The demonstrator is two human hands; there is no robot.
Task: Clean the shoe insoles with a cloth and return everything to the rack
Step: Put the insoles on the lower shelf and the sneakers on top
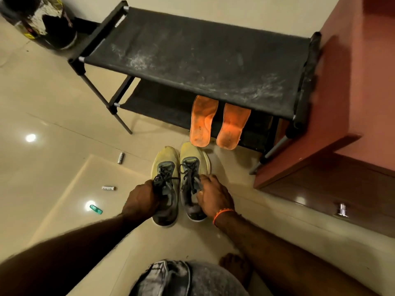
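While hands (177,197) seemingly grip shoes (181,165), toes toward rack (192,60)

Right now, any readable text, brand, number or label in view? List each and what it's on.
None legible.
Left orange insole: small dark mark near the heel, too blurred to read.
White cylinder on the floor: dark print, too small to read.
Black container top left: yellow and white label patches, blurred.
Shoes: no readable brand.

The insoles' (218,122) upper ends hide under the rack's top shelf (192,60); hands cover both shoe openings
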